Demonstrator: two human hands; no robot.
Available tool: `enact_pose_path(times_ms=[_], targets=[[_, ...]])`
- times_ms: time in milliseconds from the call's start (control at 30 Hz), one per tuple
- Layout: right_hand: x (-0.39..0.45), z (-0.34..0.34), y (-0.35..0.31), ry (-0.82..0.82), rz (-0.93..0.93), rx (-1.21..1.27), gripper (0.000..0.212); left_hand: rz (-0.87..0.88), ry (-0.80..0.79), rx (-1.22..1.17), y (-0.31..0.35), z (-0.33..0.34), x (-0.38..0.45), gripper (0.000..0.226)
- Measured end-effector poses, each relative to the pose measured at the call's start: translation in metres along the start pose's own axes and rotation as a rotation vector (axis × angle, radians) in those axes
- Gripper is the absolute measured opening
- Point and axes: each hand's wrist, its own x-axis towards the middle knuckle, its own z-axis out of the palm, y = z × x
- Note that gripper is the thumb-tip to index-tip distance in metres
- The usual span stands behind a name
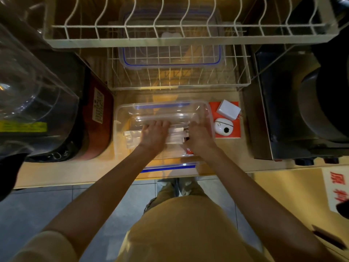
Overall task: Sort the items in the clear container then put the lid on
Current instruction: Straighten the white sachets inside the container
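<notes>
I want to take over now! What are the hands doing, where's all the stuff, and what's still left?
Left hand and right hand: both inside the clear container on the counter, on the white items; the grip is too blurred to tell.
White charger and round white gadget: outside, on the orange card right of the container.
Lid: apparently the blue-edged one lying in the wire rack behind.
Done: some items are inside.
Left: probably finish sorting, then fit the lid.

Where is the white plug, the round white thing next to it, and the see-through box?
White square charger plug [228,109], head view, top face.
Round white earbud case [223,127], head view, middle.
Clear plastic container [120,118], head view, left wall.
</notes>
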Motion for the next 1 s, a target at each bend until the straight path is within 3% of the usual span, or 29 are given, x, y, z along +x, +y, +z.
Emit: enact_pose_path(times_ms=[200, 433, 567, 633, 733, 800, 900, 1000], targets=[[-0.006, 0.011, 0.001, 0.036, 0.008, 0.018, 0.04, -0.028, 0.039, -0.007, -0.001, -0.004, 0.006, 0.039], [-0.007, 0.009, -0.001, 0.005, 0.055, 0.025, 0.033, -0.092, 0.085, -0.318, -0.003, -0.003, 0.006, 0.038], [-0.008, 0.003, 0.0, -0.064, 0.096, 0.172, 0.031, -0.133, 0.026, -0.379, -0.003, -0.017, 0.01, 0.027], [-0.011, -0.006, -0.005, -0.149, 0.059, 0.331, 0.016, -0.102, 0.032, -0.443, -0.003, -0.026, 0.008, 0.026], [-0.019, -0.025, -0.019, -0.27, -0.013, 0.724, 0.005, -0.039, 0.099, -0.653, -0.002, -0.044, -0.004, 0.022], [-0.024, -0.032, -0.028, -0.179, -0.094, 0.888, 0.011, -0.013, 0.105, -0.859, 0.001, -0.056, -0.013, 0.02], [-0.025, -0.034, -0.042, -0.108, -0.18, 0.879, 0.029, 0.078, -0.009, -1.125, 0.005, -0.067, -0.024, 0.027], [-0.017, -0.024, -0.049, -0.087, -0.203, 0.791, 0.02, 0.134, -0.098, -1.285, 0.003, -0.066, -0.031, 0.037]])
